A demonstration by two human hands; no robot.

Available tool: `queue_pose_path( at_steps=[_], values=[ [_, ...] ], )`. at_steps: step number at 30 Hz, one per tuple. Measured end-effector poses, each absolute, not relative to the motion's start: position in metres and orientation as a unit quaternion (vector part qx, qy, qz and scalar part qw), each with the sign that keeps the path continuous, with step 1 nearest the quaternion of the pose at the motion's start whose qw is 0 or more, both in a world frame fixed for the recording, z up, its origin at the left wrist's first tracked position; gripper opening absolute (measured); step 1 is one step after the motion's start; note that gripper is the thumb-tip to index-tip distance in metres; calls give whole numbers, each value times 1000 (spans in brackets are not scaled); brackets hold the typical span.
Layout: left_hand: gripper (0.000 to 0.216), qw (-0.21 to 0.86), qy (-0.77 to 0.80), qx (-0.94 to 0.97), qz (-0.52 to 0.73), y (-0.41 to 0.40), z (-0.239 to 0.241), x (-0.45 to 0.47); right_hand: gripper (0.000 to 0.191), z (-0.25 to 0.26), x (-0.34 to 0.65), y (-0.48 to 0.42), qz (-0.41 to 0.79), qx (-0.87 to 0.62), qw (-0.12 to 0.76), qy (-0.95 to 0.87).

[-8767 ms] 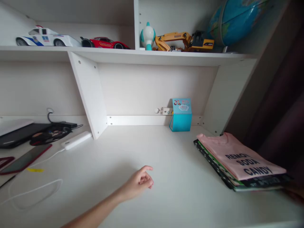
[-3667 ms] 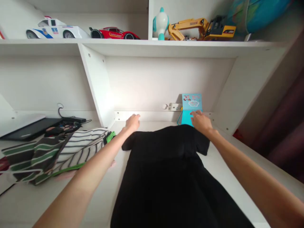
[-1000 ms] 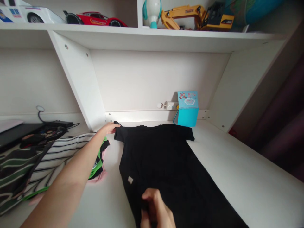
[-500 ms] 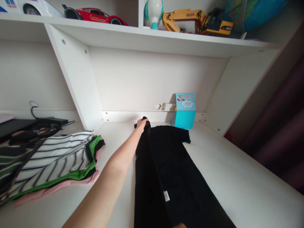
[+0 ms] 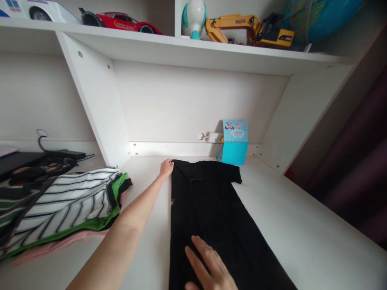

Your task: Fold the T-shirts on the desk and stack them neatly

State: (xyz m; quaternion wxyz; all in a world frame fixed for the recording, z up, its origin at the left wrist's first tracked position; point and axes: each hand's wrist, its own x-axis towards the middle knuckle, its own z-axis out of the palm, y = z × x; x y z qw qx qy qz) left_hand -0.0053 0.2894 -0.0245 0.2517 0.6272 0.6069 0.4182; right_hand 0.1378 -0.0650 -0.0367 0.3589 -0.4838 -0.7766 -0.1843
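Note:
A black short-sleeved T-shirt (image 5: 223, 209) lies on the white desk, its left side folded over toward the middle. At the far left corner of the fold, my left hand (image 5: 167, 166) pinches the cloth between thumb and fingers. Nearer to me, my right hand (image 5: 211, 266) is over the lower part of the shirt with its fingers spread. Whether its fingertips press on the cloth I cannot tell. One sleeve points out to the right at the back. The shirt's near end runs out of view.
Folded clothes (image 5: 75, 201) are stacked on the left of the desk (image 5: 302, 225). A blue desk calendar (image 5: 235, 143) stands behind the shirt. Above, a shelf (image 5: 211, 52) holds a red toy car (image 5: 121, 22), a toy excavator (image 5: 250, 30) and a globe (image 5: 323, 18).
My left hand has moved left and slightly nearer, laying the folded shoulder flat. My right hand has come into view over the shirt, and the small white label is no longer visible.

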Motion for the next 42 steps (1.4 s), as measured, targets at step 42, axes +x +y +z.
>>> queue_pose_path(
  at_steps=[42],
  values=[
    [54, 41, 547, 829, 108, 168, -33, -15, 33, 31, 141, 39, 77, -475, 207, -852]
  ],
)
